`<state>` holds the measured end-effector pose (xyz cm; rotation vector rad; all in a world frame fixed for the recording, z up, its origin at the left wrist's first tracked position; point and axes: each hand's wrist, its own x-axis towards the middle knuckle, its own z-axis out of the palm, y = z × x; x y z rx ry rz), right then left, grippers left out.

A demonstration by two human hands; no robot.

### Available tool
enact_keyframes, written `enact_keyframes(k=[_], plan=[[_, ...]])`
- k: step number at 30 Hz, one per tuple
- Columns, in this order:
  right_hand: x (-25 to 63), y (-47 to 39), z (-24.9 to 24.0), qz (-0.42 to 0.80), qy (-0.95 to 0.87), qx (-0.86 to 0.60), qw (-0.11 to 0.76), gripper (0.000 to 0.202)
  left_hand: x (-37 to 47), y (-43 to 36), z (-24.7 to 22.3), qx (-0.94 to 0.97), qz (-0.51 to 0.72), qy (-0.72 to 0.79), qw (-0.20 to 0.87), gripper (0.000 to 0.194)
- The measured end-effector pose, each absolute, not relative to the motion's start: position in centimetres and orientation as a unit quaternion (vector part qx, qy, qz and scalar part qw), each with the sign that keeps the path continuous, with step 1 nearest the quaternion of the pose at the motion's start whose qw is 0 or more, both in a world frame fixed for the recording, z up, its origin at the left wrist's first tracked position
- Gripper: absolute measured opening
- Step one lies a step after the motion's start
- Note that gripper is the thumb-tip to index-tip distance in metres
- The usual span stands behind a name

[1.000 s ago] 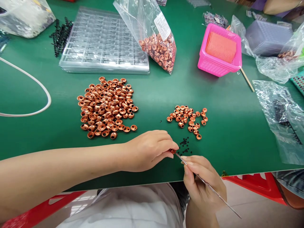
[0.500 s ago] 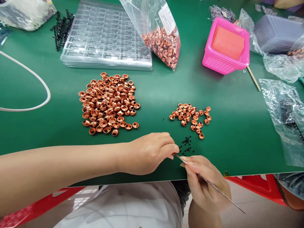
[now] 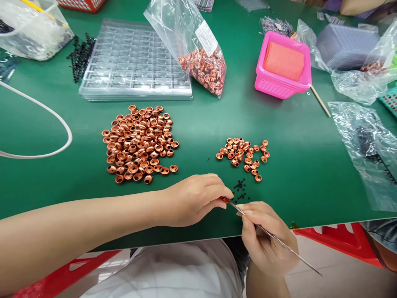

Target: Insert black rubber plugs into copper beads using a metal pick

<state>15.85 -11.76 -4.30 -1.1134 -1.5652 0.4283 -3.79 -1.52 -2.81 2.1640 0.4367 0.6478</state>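
Between the thumb and fingers of my left hand (image 3: 198, 200) is a small copper-coloured cup (image 3: 225, 199). My right hand (image 3: 269, 238) pinches a thin metal tool (image 3: 283, 243), and its tip meets the cup. Just beyond the fingertips lie small black pieces (image 3: 240, 185) on the green table. A large pile of copper cups (image 3: 139, 142) is at the left, and a smaller scattered group (image 3: 245, 153) lies ahead of my right hand.
Stacked clear trays (image 3: 136, 62) stand at the back left beside a bag of copper cups (image 3: 206, 68). A pink basket (image 3: 282, 85) holds an orange block. Plastic bags (image 3: 364, 145) lie at the right; a white cable (image 3: 58, 118) curves at the left.
The view has shifted slightly. More of the copper cup now shows at my left fingertips, and both hands stay close together with the tool at the cup.
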Motion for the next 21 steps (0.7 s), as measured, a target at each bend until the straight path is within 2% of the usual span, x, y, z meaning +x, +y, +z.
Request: enact_keyframes(k=[7, 10, 15, 21], plan=[[15.49, -11.57, -4.6, 0.189, -0.543, -0.481, 0.662, 0.03, -3.93, -1.21, -2.32, 0.835, 0.24, 0.187, 0.459, 0.011], [15.2, -11.63, -4.58, 0.194, -0.495, -0.501, 0.683, 0.022, -3.96, -1.22, -2.23, 0.832, 0.239, 0.196, 0.461, 0.009], [15.1, -11.6, -4.61, 0.181, -0.498, -0.493, 0.69, 0.02, -3.98, -1.26, -2.27, 0.838, 0.243, 0.198, 0.447, 0.007], [15.51, -12.01, -4.93, 0.185, -0.566, -0.494, 0.634, 0.032, -3.95, -1.46, -2.51, 0.844, 0.263, 0.191, 0.426, 0.01]])
